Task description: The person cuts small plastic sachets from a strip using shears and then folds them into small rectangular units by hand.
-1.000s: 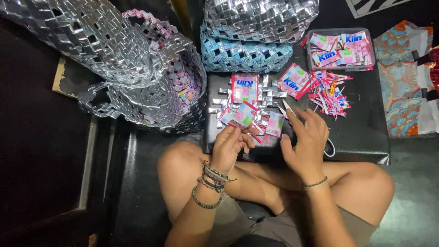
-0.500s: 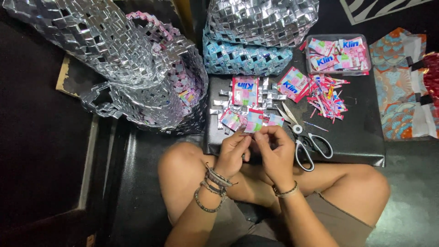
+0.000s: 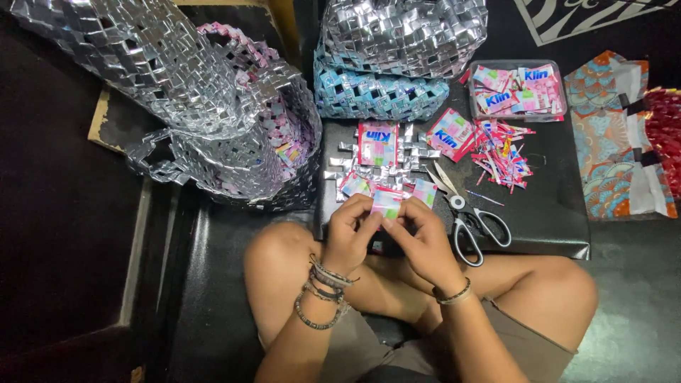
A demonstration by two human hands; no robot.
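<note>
My left hand (image 3: 352, 234) and right hand (image 3: 420, 237) both pinched one folded wrapper (image 3: 386, 202), apparently pink, above the black board (image 3: 553, 220); scissors (image 3: 468, 220) lay just right.

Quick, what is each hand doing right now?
Left hand: closed, pinching the small pink wrapper piece.
Right hand: closed on the same wrapper piece.

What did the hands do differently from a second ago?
The right hand came off the scissors, which now lie uncovered on the black board, and moved left to join the left hand. Both now pinch one small wrapper piece. The woven baskets and tray of wrappers stayed put.
</note>
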